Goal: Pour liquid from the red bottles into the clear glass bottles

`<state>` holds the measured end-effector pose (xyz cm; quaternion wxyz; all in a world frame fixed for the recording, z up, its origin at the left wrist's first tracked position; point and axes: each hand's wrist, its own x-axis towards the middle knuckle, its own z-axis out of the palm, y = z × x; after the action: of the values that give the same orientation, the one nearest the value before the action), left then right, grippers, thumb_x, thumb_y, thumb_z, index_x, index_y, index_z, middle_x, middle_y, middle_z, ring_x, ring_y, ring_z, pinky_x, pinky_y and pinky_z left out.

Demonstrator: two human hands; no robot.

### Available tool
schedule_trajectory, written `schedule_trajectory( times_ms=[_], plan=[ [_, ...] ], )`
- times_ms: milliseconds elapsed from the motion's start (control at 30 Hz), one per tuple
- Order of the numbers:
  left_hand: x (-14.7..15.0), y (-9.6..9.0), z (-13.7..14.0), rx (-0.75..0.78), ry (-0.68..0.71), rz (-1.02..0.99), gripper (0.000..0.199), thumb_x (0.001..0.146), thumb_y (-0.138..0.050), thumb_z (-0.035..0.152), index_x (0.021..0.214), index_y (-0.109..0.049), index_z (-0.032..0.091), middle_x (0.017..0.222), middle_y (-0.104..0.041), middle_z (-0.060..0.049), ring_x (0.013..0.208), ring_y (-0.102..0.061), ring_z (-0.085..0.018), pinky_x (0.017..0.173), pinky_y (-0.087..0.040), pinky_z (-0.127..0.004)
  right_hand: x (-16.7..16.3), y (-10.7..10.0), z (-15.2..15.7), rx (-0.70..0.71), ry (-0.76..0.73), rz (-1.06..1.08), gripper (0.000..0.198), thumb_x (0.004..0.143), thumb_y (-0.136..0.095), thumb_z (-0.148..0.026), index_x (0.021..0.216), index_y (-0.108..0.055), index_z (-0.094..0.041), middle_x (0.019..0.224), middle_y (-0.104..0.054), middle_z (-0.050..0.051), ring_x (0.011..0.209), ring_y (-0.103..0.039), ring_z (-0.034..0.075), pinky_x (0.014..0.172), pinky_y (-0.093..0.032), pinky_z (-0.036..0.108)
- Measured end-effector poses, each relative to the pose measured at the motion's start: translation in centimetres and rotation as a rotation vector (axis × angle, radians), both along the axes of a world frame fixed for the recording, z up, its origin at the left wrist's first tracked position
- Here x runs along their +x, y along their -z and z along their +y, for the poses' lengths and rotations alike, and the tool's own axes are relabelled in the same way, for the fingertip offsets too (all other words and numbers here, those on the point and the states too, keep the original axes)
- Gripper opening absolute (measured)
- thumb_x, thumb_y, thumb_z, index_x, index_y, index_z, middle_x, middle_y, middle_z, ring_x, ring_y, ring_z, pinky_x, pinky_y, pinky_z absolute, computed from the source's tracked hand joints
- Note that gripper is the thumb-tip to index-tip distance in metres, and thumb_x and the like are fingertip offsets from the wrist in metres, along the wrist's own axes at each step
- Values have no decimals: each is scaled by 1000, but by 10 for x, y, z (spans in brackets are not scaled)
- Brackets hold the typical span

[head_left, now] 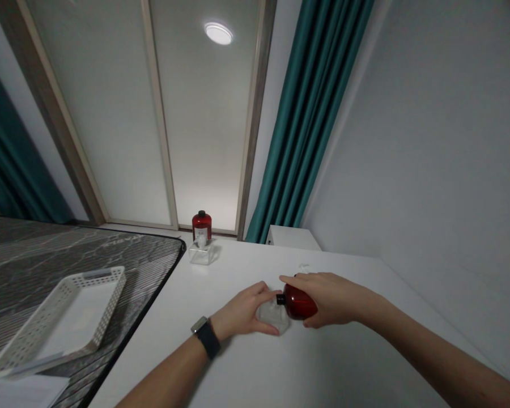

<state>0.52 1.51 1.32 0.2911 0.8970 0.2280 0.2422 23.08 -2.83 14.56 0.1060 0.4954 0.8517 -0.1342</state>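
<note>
My right hand [329,297] is wrapped round a red bottle [301,303] with a black neck, tipped on its side so that the neck points left. Below that neck stands a clear container [276,317] on the white table [238,368]. Thumb and fingers of my left hand [255,310] curve round the clear container's left side. A dark watch sits on my left wrist. Whether liquid runs from the bottle cannot be made out.
Farther back on the table stand a second red bottle [202,224] with a black cap and a clear square container [200,254]. To the left, a white perforated basket [106,306] lies on a grey striped surface [140,255]. Behind are a white box [293,237] and green curtains [306,113].
</note>
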Motion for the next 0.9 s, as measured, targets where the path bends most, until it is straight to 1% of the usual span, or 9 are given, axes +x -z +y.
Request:
schedule_trajectory(
  times_ms=[167,367,533,900],
  plan=[
    [0,2,2,1,11,-6,87,69,-82,60,142,-52,24,109,-58,-8,99,-59,-27,91,-50,-40,2,1,1,3,0,8,96,67,-77,-38,153,-37,-22,136,-61,16,117,-61,40,95,-47,51],
    [0,1,0,-3,7,-1,82,72,-80,60,141,-52,27,108,-57,-7,99,-59,-27,91,-49,-39,0,-1,-1,2,3,-6,96,67,-77,-37,153,-37,-23,135,-62,16,117,-61,40,95,-46,49],
    [-1,1,0,-1,9,-1,77,73,-80,59,139,-55,26,109,-57,-7,100,-59,-27,91,-50,-39,0,-1,0,13,-7,-8,94,66,-78,-37,151,-39,-24,133,-63,16,115,-62,40,94,-47,49],
    [-1,-3,-1,-11,13,-6,79,76,-78,59,142,-51,25,112,-58,-8,103,-59,-28,94,-49,-42,0,-1,0,12,-17,-23,94,68,-75,-38,152,-37,-25,133,-63,15,115,-61,39,93,-47,48]
  ],
)
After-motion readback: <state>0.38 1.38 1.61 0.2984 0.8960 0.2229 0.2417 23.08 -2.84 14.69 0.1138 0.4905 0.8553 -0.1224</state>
